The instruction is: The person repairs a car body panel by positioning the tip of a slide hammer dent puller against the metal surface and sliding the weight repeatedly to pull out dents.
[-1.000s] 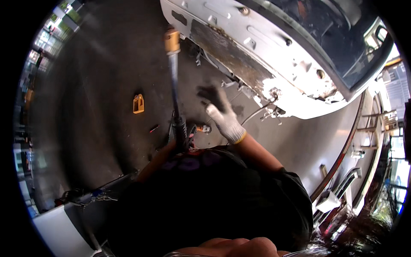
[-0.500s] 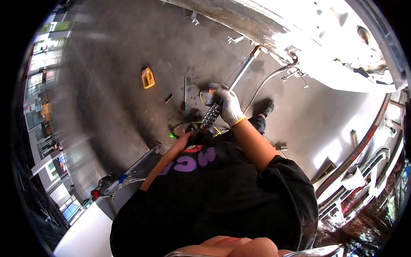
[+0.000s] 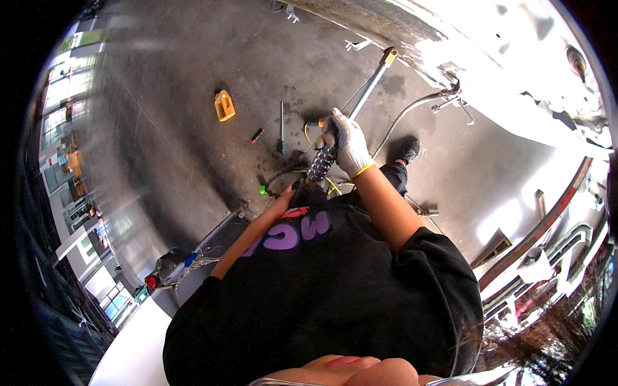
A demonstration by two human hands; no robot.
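My right hand (image 3: 351, 148), in a white knit glove with a yellow cuff, is closed round a long metal-shafted tool (image 3: 368, 91) just above its black studded section (image 3: 322, 164). The shaft slants up and right, and its yellowish tip (image 3: 389, 56) is close to the edge of a white vehicle body (image 3: 521, 116); contact cannot be made out. Low against my black shirt, my left hand (image 3: 288, 195) is near the tool's lower end. Its fingers are mostly hidden, so its grip does not show.
On the grey floor lie a yellow plastic jug-like container (image 3: 224, 108), a small red-and-black tool (image 3: 257, 135) and a long thin rod with a green handle (image 3: 282, 128). A hose (image 3: 405, 114) curves near my shoe (image 3: 408, 149). Metal parts (image 3: 553, 257) stand at the right.
My right hand and the tool have shifted slightly up and right in the view, as has the vehicle body. The right hand keeps hold of the tool.
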